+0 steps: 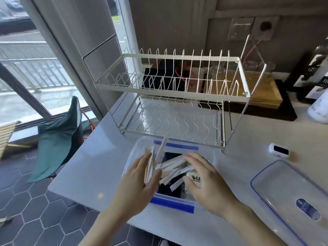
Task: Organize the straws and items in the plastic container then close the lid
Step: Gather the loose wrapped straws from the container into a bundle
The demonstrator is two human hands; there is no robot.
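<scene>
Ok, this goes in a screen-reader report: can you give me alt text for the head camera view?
Two bare hands reach into an open clear plastic container with blue clips on a white counter; the left hand gathers paper-wrapped straws, the right hand rests on a small packet. The lid lies to the right, an empty white dish rack behind.

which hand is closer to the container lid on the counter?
Right. The right hand is inside the plastic container, on its side toward the lid. The left hand grips straws at the far side.

Lid [291, 196] cropped at right edge
</scene>
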